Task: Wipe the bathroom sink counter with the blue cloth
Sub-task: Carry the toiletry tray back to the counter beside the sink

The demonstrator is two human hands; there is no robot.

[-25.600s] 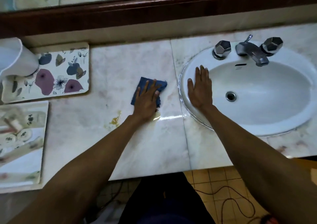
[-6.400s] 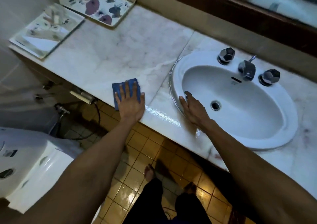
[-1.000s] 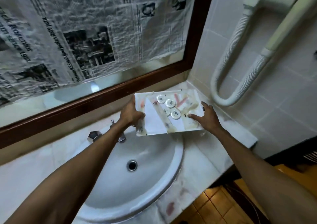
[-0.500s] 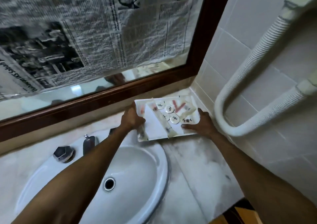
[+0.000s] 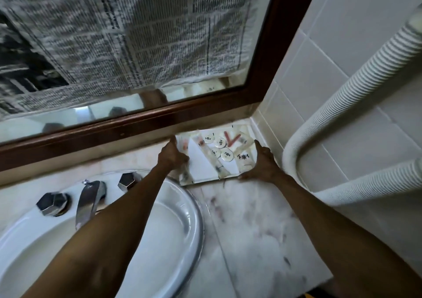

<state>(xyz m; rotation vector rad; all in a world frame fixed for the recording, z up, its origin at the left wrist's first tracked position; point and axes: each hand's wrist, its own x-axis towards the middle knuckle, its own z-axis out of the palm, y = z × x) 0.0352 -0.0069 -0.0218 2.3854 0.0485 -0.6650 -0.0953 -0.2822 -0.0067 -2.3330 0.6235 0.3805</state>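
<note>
Left hand (image 5: 174, 157) and right hand (image 5: 262, 164) | each clamped on one side of the toiletries tray (image 5: 217, 153), at the counter (image 5: 255, 224) corner, likely clearing space | blue cloth: you had none in view.

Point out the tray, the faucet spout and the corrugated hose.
tray (image 5: 205, 167): head view, white inner floor.
faucet spout (image 5: 88, 203): head view, middle of the spout.
corrugated hose (image 5: 356, 87): head view, ribbed upper run.

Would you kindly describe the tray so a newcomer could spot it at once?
Start at the white sink; go right to the counter's back corner under the mirror frame. The tray lies there, a pale rectangle holding small round toiletries, gripped on both sides.
</note>
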